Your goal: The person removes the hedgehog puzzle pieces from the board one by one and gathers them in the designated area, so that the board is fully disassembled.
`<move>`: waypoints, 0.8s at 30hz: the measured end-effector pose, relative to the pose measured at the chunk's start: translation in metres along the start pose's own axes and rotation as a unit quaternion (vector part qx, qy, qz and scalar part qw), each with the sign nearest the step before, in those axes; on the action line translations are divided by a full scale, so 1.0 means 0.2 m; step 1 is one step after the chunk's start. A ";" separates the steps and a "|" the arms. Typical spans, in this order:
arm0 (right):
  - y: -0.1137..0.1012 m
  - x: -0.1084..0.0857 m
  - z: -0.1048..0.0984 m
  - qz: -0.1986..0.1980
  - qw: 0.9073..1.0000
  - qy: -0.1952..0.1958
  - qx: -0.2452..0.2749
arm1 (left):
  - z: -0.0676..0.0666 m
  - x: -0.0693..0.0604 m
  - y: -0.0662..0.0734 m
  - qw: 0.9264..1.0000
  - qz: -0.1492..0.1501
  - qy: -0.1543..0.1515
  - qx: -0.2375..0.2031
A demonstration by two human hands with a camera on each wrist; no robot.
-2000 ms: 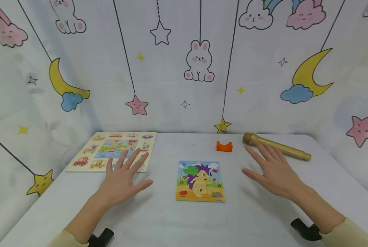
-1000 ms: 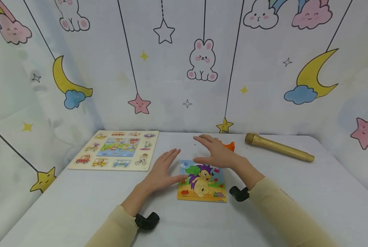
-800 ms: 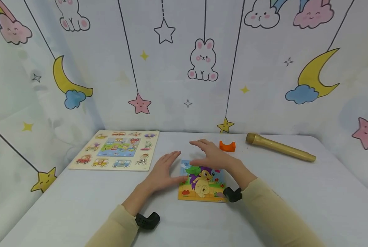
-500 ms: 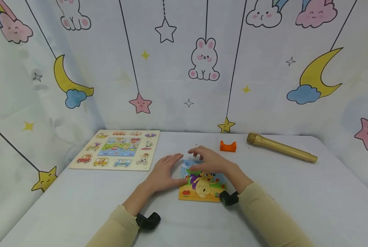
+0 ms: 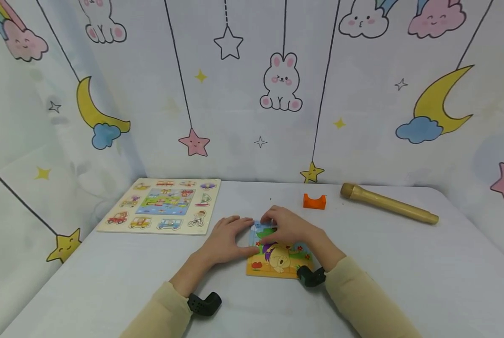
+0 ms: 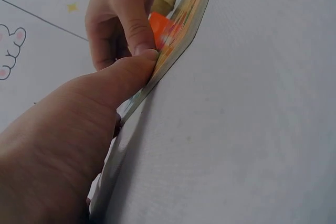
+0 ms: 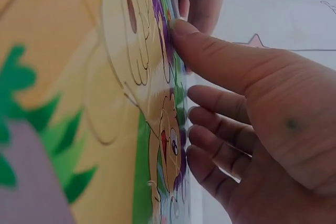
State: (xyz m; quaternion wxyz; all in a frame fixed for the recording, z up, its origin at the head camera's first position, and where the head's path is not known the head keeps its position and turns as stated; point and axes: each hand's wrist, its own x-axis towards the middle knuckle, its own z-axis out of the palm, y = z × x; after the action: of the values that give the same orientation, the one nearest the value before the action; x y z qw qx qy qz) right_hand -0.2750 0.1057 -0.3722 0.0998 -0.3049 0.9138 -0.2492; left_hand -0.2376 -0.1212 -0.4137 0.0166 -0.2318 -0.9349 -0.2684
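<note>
A square picture puzzle (image 5: 274,268) with a purple-haired hedgehog lies flat in the middle of the table. My left hand (image 5: 224,241) is at its left side, thumb over the edge and fingers reaching to the far left corner. In the left wrist view the left thumb (image 6: 126,74) rests along the puzzle's rim. Bent over the upper left part is my right hand (image 5: 292,229), its thumb and fingertips down at the picture. The right wrist view shows those fingers (image 7: 212,135) spread apart from the thumb, with no lifted piece visible between them.
A larger cream board puzzle (image 5: 161,202) with vehicle pictures lies at the back left. Behind the hedgehog puzzle stands an orange cradle-shaped block (image 5: 314,202). A gold microphone-shaped object (image 5: 389,203) lies at the back right. A patterned cloth (image 5: 235,103) hangs behind the table.
Both hands came in from either side of the puzzle, where they hovered spread. The right hand then lowered and bent its fingers at the upper left part; the left settled at the left edge.
</note>
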 end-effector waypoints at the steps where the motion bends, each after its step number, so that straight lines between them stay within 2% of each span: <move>1: -0.01 0.00 0.00 0.002 1.000 -0.001 0.000 | 0.00 0.00 0.00 1.000 0.000 0.000 0.001; 9: -0.04 0.00 0.00 0.033 0.999 -0.010 -0.007 | -0.01 0.00 0.01 1.000 0.004 0.002 -0.005; 14: -0.05 0.01 0.01 0.050 0.999 -0.012 0.002 | 0.00 0.00 0.01 1.000 -0.004 -0.001 -0.010; 24: -0.05 0.01 0.02 0.035 0.999 0.001 0.016 | 0.00 0.01 0.01 1.000 -0.011 0.000 -0.013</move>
State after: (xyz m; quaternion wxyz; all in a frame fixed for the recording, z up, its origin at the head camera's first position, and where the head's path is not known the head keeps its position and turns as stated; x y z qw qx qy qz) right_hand -0.2706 0.0963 -0.3704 0.1125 -0.2708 0.9198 -0.2609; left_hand -0.2378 -0.1196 -0.4121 0.0110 -0.2215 -0.9339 -0.2804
